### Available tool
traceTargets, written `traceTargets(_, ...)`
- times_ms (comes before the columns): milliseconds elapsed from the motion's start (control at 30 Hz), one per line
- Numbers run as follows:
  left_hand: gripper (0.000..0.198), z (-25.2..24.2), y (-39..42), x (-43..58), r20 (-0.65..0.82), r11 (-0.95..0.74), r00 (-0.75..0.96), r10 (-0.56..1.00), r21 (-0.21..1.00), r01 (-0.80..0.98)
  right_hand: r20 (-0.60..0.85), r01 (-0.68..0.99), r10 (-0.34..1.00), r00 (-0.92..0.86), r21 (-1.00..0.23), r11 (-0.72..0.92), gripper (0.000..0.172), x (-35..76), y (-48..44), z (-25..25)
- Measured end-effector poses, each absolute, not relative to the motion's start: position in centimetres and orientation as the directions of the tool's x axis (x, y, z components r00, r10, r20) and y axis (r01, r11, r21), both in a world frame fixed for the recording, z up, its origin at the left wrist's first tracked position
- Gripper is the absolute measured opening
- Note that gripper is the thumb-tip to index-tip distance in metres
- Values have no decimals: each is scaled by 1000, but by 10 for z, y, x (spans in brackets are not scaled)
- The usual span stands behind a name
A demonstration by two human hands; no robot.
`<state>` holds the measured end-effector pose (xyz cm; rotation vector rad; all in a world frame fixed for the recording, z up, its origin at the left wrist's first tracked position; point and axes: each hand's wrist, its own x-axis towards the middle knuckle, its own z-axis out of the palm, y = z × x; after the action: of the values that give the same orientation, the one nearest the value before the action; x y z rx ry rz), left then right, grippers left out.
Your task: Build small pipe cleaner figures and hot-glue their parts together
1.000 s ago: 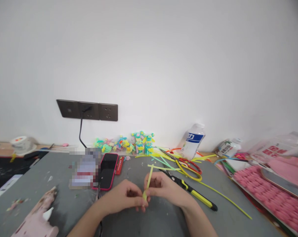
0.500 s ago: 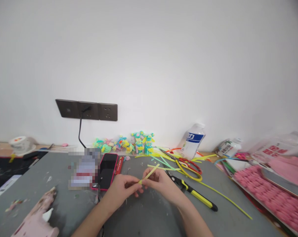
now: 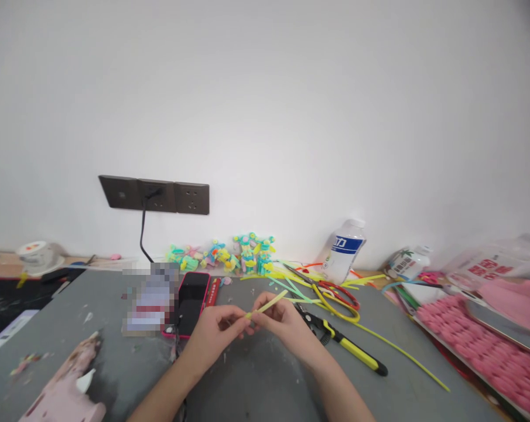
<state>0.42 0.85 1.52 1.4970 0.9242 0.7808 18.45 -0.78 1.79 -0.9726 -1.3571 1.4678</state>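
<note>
A thin pale yellow strip (image 3: 274,300) is pinched between both hands over the middle of the grey mat. My left hand (image 3: 221,331) has thumb and fingers closed on its lower left end. My right hand (image 3: 276,319) grips it just beside, fingertips nearly touching the left ones, and the free end points up and right. Behind the right hand lie loose yellow and green strips (image 3: 297,290). Yellow-handled pliers (image 3: 352,349) rest to its right, below red-handled scissors (image 3: 339,296). Left of my left hand is a phone with a pink edge (image 3: 192,305).
Small colourful figures (image 3: 247,252) stand along the wall. A bottle (image 3: 346,249) leans behind the scissors. A pink woven piece (image 3: 479,351) lies at the right, a pink object (image 3: 65,387) at the lower left. A black cable (image 3: 142,234) hangs from the socket panel (image 3: 154,196).
Both hands have shifted up slightly. The strip's free end has moved a little up and right and now lies at a flatter slant.
</note>
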Motion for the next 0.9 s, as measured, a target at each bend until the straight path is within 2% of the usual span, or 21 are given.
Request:
traceTargets(100, 38, 12, 10, 5, -113, 142, 429, 896, 989, -38, 244, 24, 957, -156, -968, 250, 28, 179, -8, 15)
traceTargets(200, 41, 11, 9, 6, -187, 303, 460, 868, 934, -192, 516, 280, 846, -135, -799, 532, 19, 174, -13, 14)
traceTargets(267, 38, 12, 8, 6, -201, 372, 498, 843, 888, -272, 604, 398, 775, -184, -676, 621, 18, 171, -16, 15)
traceTargets(333, 35, 13, 6, 6, -202, 414, 519, 831, 847, -333, 633, 450, 746, -210, -615, 648, 19, 170, -18, 16)
traceTargets(433, 31, 12, 6, 6, -208, 435, 509, 835, 817, -380, 635, 453, 748, -195, -618, 642, 15, 170, -19, 16)
traceTargets(567, 28, 10, 8, 4, -223, 426, 482, 847, 827, -367, 656, 463, 737, -160, -610, 644, 15, 172, -18, 16)
traceTargets(767, 28, 9, 10, 3, -235, 412, 433, 870, 828, -379, 666, 516, 704, -246, -525, 677, 13, 176, -18, 15)
traceTargets(900, 32, 9, 10, 3, -249, 415, 408, 879, 821, -391, 652, 520, 713, -260, -527, 672, 13, 176, -17, 12)
